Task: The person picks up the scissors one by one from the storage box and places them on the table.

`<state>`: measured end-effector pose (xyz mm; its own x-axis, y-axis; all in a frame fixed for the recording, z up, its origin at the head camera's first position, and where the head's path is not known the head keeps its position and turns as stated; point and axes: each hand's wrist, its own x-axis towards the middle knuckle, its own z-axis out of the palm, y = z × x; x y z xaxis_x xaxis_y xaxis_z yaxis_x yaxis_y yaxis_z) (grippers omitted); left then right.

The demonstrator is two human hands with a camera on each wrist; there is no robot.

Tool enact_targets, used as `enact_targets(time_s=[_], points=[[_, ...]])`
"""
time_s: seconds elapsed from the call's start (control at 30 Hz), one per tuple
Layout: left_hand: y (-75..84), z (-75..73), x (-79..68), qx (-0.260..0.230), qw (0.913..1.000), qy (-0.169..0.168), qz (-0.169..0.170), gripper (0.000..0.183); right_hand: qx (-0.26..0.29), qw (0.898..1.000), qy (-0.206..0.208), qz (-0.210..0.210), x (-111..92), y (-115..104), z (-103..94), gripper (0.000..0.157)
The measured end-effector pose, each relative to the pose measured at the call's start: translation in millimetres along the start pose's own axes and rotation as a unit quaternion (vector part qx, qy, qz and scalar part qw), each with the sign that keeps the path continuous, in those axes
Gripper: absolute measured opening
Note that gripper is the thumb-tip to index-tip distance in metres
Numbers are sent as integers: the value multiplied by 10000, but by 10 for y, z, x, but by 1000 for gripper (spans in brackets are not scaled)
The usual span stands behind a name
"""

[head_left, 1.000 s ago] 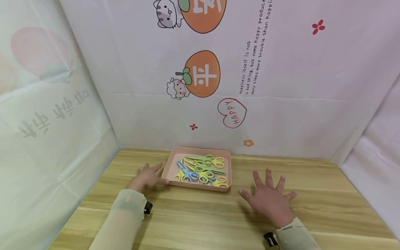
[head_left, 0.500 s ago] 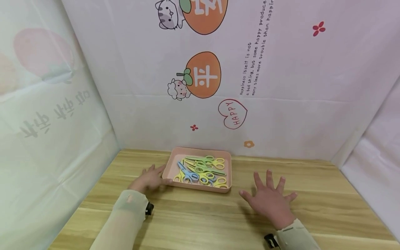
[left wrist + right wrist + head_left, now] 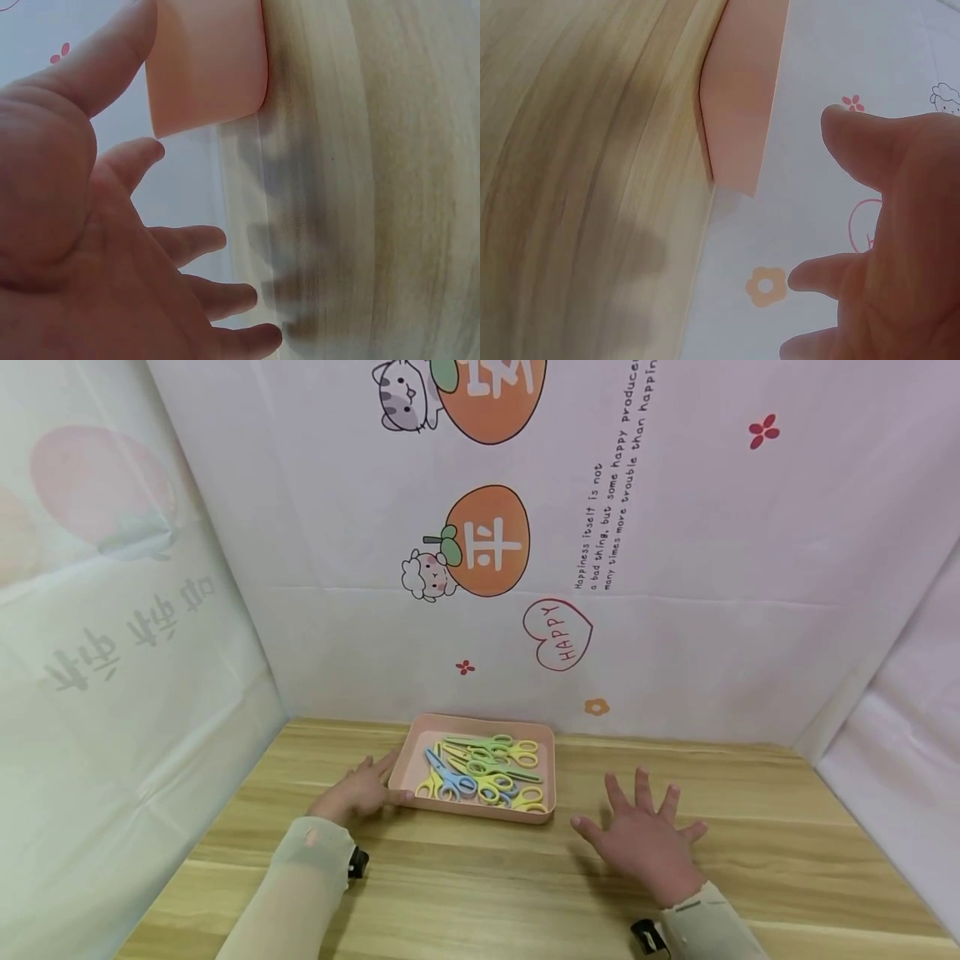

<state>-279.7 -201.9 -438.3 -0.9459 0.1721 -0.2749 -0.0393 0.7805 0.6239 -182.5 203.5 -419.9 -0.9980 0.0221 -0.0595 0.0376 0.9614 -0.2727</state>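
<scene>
A shallow pink tray [image 3: 472, 811] stands on the table against the back wall, with several small scissors in it, heaped loosely. Among them are blue scissors [image 3: 441, 762], green scissors [image 3: 519, 772] and yellow ones. My left hand [image 3: 356, 792] is at the tray's left side, fingers spread. Its thumb overlaps the front left corner in the head view; in the left wrist view the index fingertip is close to the tray wall [image 3: 210, 67], and contact is hard to tell. My right hand [image 3: 645, 839] hovers right of the tray with fingers spread, holding nothing.
The wood-grain table [image 3: 465, 893] stretches in front of the tray and to both sides. A white printed cloth [image 3: 697, 668] hangs behind and at both sides. Black straps [image 3: 358, 862] sit at the wrists.
My left hand has shifted slightly right, closer to the tray's left side. The tray, the scissors and my right hand stay almost the same.
</scene>
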Motion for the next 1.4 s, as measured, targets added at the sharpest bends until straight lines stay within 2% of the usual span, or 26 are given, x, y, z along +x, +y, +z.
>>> enact_targets(time_s=[0.27, 0.43, 0.53, 0.67, 0.8, 0.87, 1.03, 1.1, 1.23, 1.33, 1.4], points=[[-7, 14, 25, -183, 9998, 1, -6, 90, 111, 9998, -38, -180, 213, 98, 78, 109], [14, 8, 34, -301, 9995, -2, 11, 95, 823, 9958, -188, -365, 448, 140, 58, 98], [34, 0, 42, -246, 9997, -31, -6, 98, 1661, 9843, -433, -407, 590, 164, 38, 90], [58, -13, 55, -140, 9998, -85, -85, 99, 2733, 9592, -716, -127, 741, 170, 4, 79], [60, -16, 62, 19, 9998, -128, -150, 96, 3189, 9443, -819, 15, 828, 127, -31, 61], [51, -13, 64, 169, 9997, -130, -126, 96, 3343, 9381, -900, 65, 856, 89, -43, 56], [43, -18, 86, 86, 9997, -134, -158, 97, 3699, 9186, -1301, 500, 939, -38, -76, 70], [45, -22, 101, -30, 9997, -129, -215, 98, 3729, 9143, -1428, 677, 991, -86, -88, 74], [47, -31, 118, -48, 9997, -106, -200, 99, 3478, 9204, -1564, 856, 1082, -173, -116, 71], [40, -27, 132, -154, 9996, -111, -222, 100, 3170, 9302, -1614, 903, 1123, -228, -127, 68], [39, -23, 140, -220, 9994, -107, -249, 99, 3077, 9331, -1597, 954, 1142, -258, -123, 67]])
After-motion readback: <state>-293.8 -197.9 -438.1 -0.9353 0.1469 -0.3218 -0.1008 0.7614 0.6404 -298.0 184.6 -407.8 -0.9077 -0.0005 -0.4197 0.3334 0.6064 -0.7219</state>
